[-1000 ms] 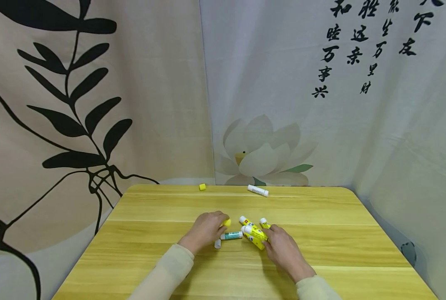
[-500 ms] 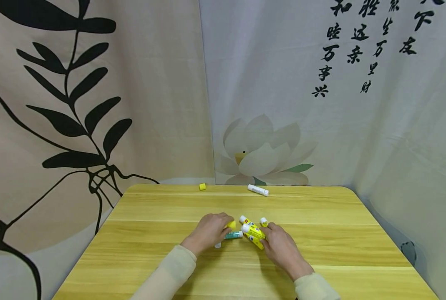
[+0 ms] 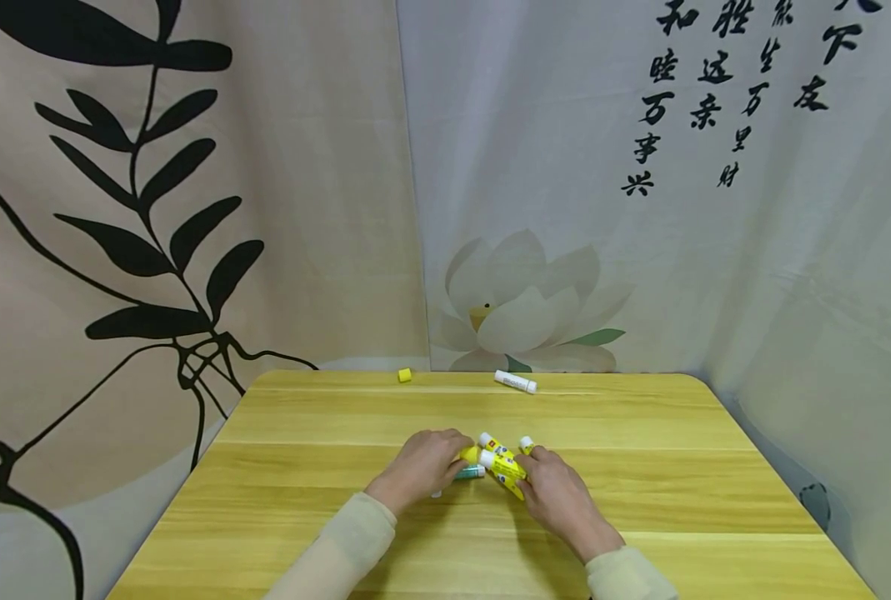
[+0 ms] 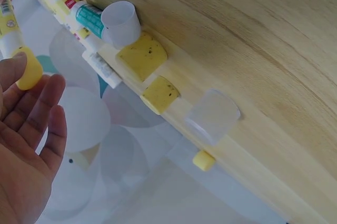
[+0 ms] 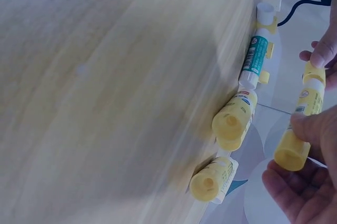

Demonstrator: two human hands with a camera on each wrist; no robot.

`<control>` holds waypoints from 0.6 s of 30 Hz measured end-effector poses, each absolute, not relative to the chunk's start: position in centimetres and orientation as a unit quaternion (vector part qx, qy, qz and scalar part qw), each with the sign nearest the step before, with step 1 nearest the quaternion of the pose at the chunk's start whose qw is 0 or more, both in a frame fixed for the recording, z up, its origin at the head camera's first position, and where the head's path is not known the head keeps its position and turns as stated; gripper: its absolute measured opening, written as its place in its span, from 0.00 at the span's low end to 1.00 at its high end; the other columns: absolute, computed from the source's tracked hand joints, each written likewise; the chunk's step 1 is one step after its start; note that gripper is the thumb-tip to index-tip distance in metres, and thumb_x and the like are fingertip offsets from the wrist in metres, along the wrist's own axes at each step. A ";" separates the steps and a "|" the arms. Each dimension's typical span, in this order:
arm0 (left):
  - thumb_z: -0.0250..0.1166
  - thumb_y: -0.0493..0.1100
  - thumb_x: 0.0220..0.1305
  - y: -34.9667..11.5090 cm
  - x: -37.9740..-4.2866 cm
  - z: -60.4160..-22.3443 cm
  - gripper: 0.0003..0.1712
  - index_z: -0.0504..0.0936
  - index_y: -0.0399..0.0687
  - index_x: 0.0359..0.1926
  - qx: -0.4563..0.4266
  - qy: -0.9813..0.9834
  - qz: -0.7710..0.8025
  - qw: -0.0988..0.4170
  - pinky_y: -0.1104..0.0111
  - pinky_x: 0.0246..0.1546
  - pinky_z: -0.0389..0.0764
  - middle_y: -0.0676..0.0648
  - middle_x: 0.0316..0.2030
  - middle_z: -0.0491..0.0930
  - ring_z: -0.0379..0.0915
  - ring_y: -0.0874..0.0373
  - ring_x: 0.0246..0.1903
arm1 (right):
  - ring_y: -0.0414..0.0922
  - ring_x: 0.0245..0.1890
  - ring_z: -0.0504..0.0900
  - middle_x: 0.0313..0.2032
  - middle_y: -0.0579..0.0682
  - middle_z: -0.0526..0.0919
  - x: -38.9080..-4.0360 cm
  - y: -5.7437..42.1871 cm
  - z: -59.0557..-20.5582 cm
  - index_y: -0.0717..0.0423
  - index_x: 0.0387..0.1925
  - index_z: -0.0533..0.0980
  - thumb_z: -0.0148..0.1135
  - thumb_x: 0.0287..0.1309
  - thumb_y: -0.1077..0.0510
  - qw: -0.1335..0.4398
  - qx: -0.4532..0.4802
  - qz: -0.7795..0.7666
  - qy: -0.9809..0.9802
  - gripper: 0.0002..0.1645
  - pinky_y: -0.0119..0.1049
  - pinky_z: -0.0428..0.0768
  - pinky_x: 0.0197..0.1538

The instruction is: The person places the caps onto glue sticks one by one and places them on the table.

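Above the table, my right hand [image 3: 565, 502] grips a yellow glue stick [image 5: 303, 113], thumb on its label and fingers beneath. The stick's white end points left, toward my left hand [image 3: 426, 468]. There, thumb and fingers pinch a yellow cap [image 4: 31, 71], right at that white end. In the left wrist view my other left fingers spread loosely. Below lie two stacked yellow glue sticks [image 5: 231, 119], with another yellow one [image 5: 210, 180] beside them. A green-and-white glue stick [image 5: 255, 53] lies under my left hand, which partly hides it in the head view.
Loose yellow caps [image 4: 142, 57] and translucent white caps [image 4: 213, 116] stand on the wooden table [image 3: 302, 500]. Near the back edge are a white glue stick [image 3: 516, 381] and a small yellow cap [image 3: 404, 375]. A printed curtain [image 3: 325, 208] hangs behind.
My left hand has moved right with the yellow cap, up to the white end of the glue stick. My right hand has shifted slightly left with the stick.
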State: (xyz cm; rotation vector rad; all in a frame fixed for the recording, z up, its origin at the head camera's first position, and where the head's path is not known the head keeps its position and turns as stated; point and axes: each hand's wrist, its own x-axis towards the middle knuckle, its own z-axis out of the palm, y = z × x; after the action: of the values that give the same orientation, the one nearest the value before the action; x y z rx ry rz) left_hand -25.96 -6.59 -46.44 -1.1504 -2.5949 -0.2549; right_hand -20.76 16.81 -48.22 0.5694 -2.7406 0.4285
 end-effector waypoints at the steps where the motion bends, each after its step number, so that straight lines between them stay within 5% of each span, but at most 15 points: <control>1: 0.70 0.45 0.64 -6.6 -26.0 -46.5 0.12 0.84 0.48 0.47 -0.399 -0.901 -0.087 0.146 0.67 0.39 0.82 0.52 0.41 0.84 0.80 0.62 0.35 | 0.42 0.33 0.75 0.36 0.49 0.79 -20.8 16.8 -48.2 0.63 0.49 0.81 0.74 0.51 0.61 0.155 0.200 0.148 -0.956 0.22 0.40 0.81 0.37; 18: 0.70 0.47 0.64 -6.1 -25.8 -46.4 0.12 0.84 0.50 0.47 -0.409 -0.898 -0.089 0.132 0.69 0.38 0.81 0.53 0.42 0.84 0.79 0.64 0.35 | 0.43 0.33 0.76 0.37 0.49 0.79 -20.6 16.7 -48.4 0.60 0.45 0.81 0.75 0.50 0.61 0.169 0.211 0.135 -0.953 0.19 0.40 0.81 0.36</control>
State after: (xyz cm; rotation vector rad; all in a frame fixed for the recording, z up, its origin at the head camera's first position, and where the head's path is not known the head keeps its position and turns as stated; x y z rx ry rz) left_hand -25.81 -6.14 -46.44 -1.1870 -2.6067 -0.2582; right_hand -20.60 16.66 -48.41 0.5995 -2.7101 0.3849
